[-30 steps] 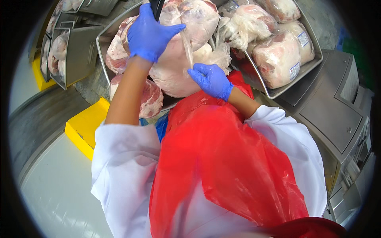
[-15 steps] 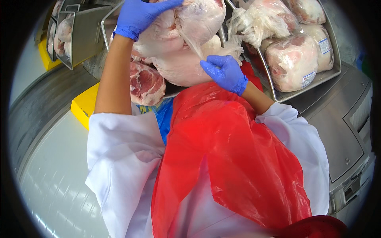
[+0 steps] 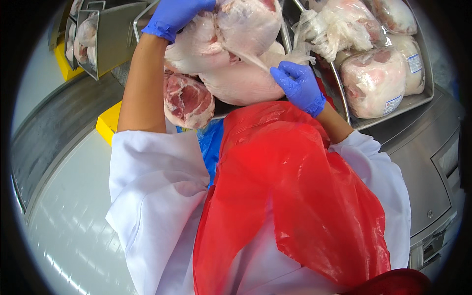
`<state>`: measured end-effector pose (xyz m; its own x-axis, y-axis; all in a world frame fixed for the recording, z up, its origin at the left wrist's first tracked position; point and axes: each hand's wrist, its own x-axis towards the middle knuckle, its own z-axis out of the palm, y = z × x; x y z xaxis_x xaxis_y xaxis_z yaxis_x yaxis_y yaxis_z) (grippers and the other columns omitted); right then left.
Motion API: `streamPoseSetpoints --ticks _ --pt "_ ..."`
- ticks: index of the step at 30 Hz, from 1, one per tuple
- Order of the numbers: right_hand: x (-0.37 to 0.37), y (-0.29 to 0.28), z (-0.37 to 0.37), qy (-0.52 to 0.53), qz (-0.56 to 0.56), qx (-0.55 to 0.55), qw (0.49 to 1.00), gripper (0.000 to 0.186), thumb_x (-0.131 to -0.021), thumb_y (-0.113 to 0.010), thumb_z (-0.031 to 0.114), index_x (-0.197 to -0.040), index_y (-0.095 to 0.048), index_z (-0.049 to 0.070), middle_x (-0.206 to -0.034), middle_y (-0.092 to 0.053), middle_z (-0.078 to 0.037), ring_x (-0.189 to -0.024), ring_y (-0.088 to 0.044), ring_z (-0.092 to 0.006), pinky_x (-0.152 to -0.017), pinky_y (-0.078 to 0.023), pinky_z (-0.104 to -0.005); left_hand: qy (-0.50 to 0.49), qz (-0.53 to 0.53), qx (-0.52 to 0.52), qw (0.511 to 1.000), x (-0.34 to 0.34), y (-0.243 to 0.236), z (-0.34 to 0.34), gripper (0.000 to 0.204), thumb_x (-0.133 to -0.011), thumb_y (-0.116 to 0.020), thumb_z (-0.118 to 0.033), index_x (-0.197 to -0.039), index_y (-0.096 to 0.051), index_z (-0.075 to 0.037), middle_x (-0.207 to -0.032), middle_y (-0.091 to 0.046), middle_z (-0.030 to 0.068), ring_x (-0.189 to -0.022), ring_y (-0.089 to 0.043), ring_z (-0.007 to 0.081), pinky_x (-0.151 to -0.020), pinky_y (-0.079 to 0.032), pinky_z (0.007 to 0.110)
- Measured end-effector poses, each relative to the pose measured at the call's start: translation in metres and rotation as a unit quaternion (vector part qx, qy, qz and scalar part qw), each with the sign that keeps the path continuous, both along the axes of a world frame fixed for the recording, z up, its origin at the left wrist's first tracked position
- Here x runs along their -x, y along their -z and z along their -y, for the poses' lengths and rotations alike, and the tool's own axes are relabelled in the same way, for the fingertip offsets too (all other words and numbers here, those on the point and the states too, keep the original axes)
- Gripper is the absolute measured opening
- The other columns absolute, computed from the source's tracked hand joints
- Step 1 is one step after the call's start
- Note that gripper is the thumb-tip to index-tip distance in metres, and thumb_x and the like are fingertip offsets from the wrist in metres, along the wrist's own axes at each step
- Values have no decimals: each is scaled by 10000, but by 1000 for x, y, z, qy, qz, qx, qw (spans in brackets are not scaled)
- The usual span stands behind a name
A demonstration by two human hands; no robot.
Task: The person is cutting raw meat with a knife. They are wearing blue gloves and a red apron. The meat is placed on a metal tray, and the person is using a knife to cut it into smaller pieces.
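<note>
A large pale, fat-covered meat joint (image 3: 248, 27) lies on top of others in a metal tray (image 3: 136, 29) at the upper middle. My left hand (image 3: 179, 18), in a blue glove, rests at its upper left; the top edge of the picture cuts off most of its fingers. My right hand (image 3: 301, 89), gloved alike, pinches a thin, taut strip of whitish film (image 3: 253, 61), likely plastic wrap, pulled from the joint toward lower right. Beneath lies another pale joint (image 3: 241, 83). A cut joint with red flesh showing (image 3: 188, 101) sits at the tray's near left.
To the right, a second metal tray (image 3: 346, 105) holds several bagged joints (image 3: 373, 81) with labels. Metal bins (image 3: 115, 37) with more meat stand at the upper left, near yellow blocks (image 3: 109, 122). A steel machine housing (image 3: 418, 162) is on the right. My red plastic apron (image 3: 290, 187) hangs close to the tray.
The view has shifted slightly, so the trays appear further right. My right hand still pinches the film, now drawn out in a longer, tighter strip. My left hand shows less of its fingers.
</note>
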<state>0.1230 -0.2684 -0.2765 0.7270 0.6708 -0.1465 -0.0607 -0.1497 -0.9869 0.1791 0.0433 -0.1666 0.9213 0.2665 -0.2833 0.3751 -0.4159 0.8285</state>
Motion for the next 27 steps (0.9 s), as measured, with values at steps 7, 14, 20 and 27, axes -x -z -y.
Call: streamPoseSetpoints --ticks 7,14,20,27 --pt "4 1 0 7 35 20 999 303 -982 -687 267 -816 -634 18 -628 -495 -140 -547 -421 -184 -547 -418 -359 24 -66 43 997 2 -1 -13 316 -830 -722 -233 -1078 -719 -38 -830 -667 15 -703 -571 95 -622 -451 235" --pt "11 5 -2 18 18 34 999 315 -967 -698 288 -797 -627 33 -659 -553 -142 -543 -484 -239 -552 -440 -376 -27 -66 15 997 4 -4 -7 158 -861 -693 -182 -981 -688 -80 -750 -588 -37 -625 -499 54 -562 -394 225" --pt "-19 -39 -2 169 364 106 910 222 -818 -822 296 -932 -719 136 -832 -663 -60 -749 -657 -295 -664 -504 -434 -65 -22 72 995 17 -6 2 113 -894 -656 -172 -972 -681 -94 -736 -570 -42 -616 -486 53 -550 -378 228" --pt "-58 -108 -61 84 584 192 784 294 -828 -839 186 -1104 -775 111 -1025 -675 -80 -946 -645 -266 -840 -511 -370 6 52 49 997 13 8 -3 93 -891 -633 -177 -873 -667 -92 -741 -550 -45 -661 -470 72 -599 -403 260"
